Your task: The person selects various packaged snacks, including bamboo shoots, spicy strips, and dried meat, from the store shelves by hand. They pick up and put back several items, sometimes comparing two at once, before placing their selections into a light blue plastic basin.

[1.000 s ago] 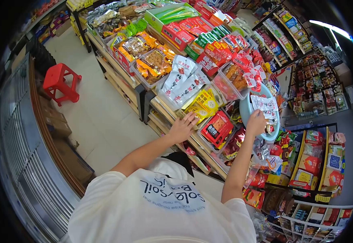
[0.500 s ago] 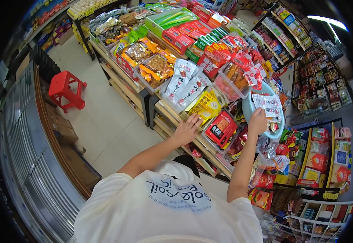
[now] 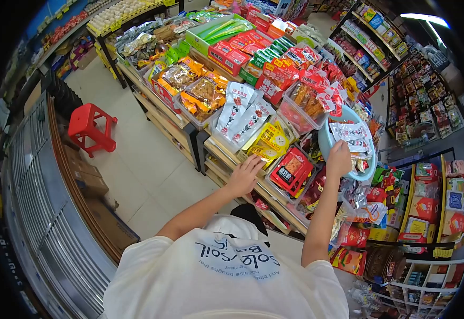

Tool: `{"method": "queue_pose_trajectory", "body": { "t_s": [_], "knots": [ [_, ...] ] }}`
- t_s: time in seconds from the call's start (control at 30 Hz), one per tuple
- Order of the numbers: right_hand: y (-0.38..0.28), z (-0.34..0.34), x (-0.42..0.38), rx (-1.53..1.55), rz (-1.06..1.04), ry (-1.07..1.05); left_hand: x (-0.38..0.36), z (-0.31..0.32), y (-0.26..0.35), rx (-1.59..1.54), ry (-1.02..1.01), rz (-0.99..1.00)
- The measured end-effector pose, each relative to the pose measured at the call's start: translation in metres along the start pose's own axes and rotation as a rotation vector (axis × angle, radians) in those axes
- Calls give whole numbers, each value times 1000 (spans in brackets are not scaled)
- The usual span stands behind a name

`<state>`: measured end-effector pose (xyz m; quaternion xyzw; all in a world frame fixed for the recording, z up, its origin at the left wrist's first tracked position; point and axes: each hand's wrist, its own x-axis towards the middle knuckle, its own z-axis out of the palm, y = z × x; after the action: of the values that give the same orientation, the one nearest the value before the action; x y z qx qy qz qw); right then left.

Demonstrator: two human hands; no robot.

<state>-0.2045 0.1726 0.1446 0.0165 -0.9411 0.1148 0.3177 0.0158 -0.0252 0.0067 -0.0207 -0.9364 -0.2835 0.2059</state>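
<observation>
"Head view: where are the hands?"

"Left hand (image 3: 245, 176) is at the wooden front edge of the display table (image 3: 274, 192), fingers loosely spread, gripping nothing I can see. Its fingertips are by the yellow packets (image 3: 272, 141)."

"And the right hand (image 3: 339, 159)?"

"Over the near side of the pale blue basin (image 3: 325, 139), fingers curled at the silver-white packet (image 3: 351, 132). I can't tell if they pinch it or merely rest there. That packet lies on top of other packets in the basin, at the table's right part."

"What else is on that table?"

"It's crowded. A clear tub with a red packet (image 3: 293, 169) sits between the hands; bigger white pouches (image 3: 242, 114) lie beyond the yellow ones. Farther back there's a green carton (image 3: 221, 29) with long green packs."

"And the room?"

"Pale tiled floor (image 3: 152, 186) on the left, with a red plastic stool (image 3: 91, 127) on it. Past that, cardboard boxes (image 3: 91, 178) sit beside a ribbed metal surface (image 3: 46, 212). Eggs (image 3: 120, 15) are laid out at the far left."

"Anything to the right?"

"Stocked shelves (image 3: 367, 37) at the back, a bright strip light (image 3: 426, 19) above, and a white wire rack (image 3: 423, 284) low in the corner."
</observation>
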Motion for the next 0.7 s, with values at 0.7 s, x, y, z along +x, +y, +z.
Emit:
{"method": "queue_pose_trajectory", "body": {
  "t_s": [0.7],
  "knots": [
    [1,-10,-1,35,-85,-57,8,3,-2,46,-55,-54]
  ]
}}
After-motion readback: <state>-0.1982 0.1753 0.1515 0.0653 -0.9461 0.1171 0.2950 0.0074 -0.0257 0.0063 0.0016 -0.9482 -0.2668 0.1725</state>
